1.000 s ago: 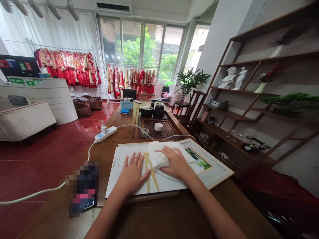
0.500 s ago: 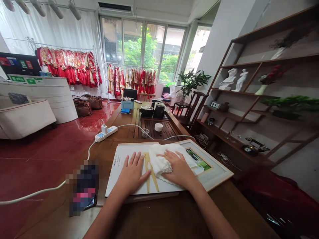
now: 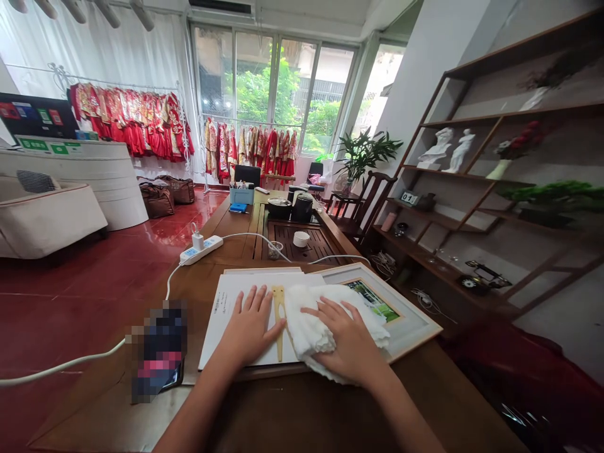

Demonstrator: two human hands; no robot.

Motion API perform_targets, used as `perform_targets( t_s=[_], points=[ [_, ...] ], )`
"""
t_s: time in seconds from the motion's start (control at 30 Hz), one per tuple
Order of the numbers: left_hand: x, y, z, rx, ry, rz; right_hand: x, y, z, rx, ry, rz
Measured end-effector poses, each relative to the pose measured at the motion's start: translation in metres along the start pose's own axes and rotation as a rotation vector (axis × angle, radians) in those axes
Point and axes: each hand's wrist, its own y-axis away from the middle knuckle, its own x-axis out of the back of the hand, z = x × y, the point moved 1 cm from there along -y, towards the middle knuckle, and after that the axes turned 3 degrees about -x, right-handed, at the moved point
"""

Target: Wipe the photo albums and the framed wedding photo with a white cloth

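My left hand [image 3: 250, 323] lies flat with fingers spread on a white board [image 3: 226, 308] that has small printed text at its left edge. Its thumb rests across a narrow yellow-gold two-legged piece [image 3: 279, 299], partly covered by a cloth. My right hand [image 3: 346, 343] is on a bunched white cloth [image 3: 309, 314], fingers curled over its top and thumb tucked against a fold. The cloth covers the board's right part and hangs over its front edge. Beneath and to the right is a light wooden picture frame [image 3: 422, 318] holding a green picture [image 3: 377, 301].
A white power strip [image 3: 202, 250] with its cord lies left of the board, and a blurred-out phone [image 3: 160, 358] nearer me. Behind are a tea tray [image 3: 325, 248] with a white cup [image 3: 301, 239] and a glass jar [image 3: 275, 250]. Shelves [image 3: 448, 220] stand at right.
My right hand and the cloth have slid toward me and slightly right, past the board's front edge. The cloth now covers one leg of the gold piece. My left hand stays put.
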Motion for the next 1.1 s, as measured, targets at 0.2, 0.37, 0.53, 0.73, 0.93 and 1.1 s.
perform_targets(
  t_s=[0.2, 0.37, 0.53, 0.73, 0.93, 1.1],
  points=[
    [0.001, 0.000, 0.000, -0.001, 0.008, -0.001, -0.004, -0.047, 0.021, 0.033, -0.003, 0.037],
    [0.001, -0.001, 0.000, 0.001, 0.012, -0.019, -0.009, -0.080, 0.037, 0.043, -0.004, 0.082],
    [0.001, -0.001, 0.000, 0.002, 0.018, -0.011, -0.012, -0.084, 0.038, 0.038, -0.005, 0.089],
    [0.001, -0.002, -0.001, 0.003, 0.023, -0.029, 0.014, -0.060, 0.017, -0.011, 0.001, -0.026],
    [-0.001, -0.003, -0.002, -0.008, 0.029, -0.020, 0.037, -0.029, -0.002, 0.010, -0.064, -0.206],
    [-0.002, -0.003, -0.002, -0.003, 0.024, -0.021, 0.035, -0.029, -0.003, 0.007, -0.091, -0.195]
  ],
)
